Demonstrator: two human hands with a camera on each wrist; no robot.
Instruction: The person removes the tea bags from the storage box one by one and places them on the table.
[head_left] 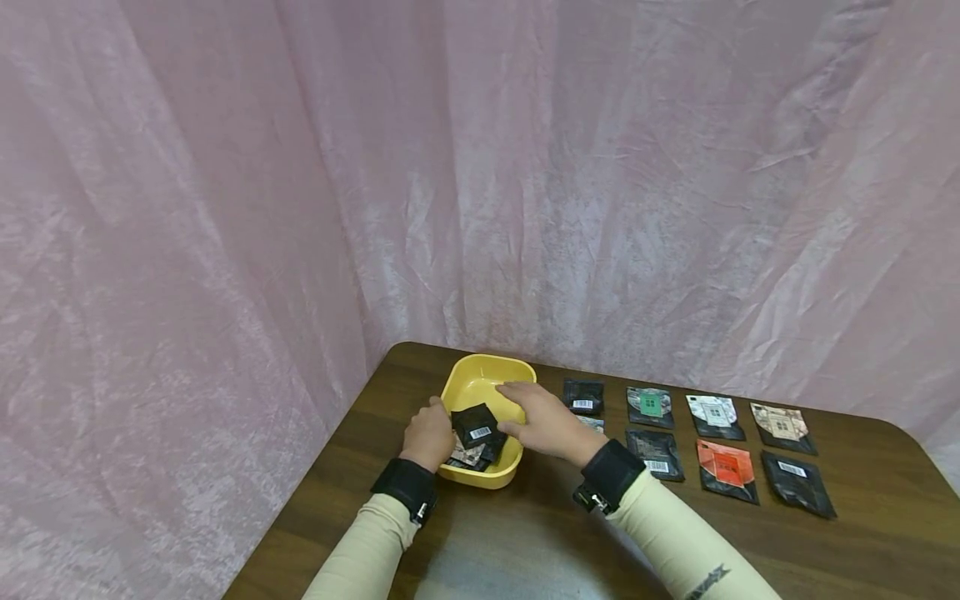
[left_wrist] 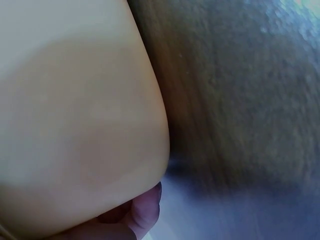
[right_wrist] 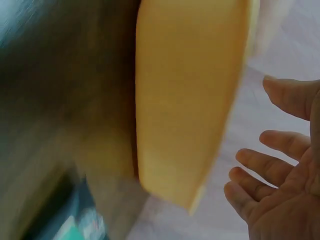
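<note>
A yellow plastic basin stands on the table with several small packets in it, a black packet with a white barcode label on top. My left hand grips the basin's left side. In the left wrist view its fingers curl against the outside of the wall. Over the right rim, my right hand hovers with its fingers apart and holds nothing. The right wrist view shows the spread fingers beside the basin wall.
To the right, flat packets lie in two rows: a green-labelled packet, a white packet, a beige packet, a red packet and several black ones. A pink curtain hangs behind the brown table.
</note>
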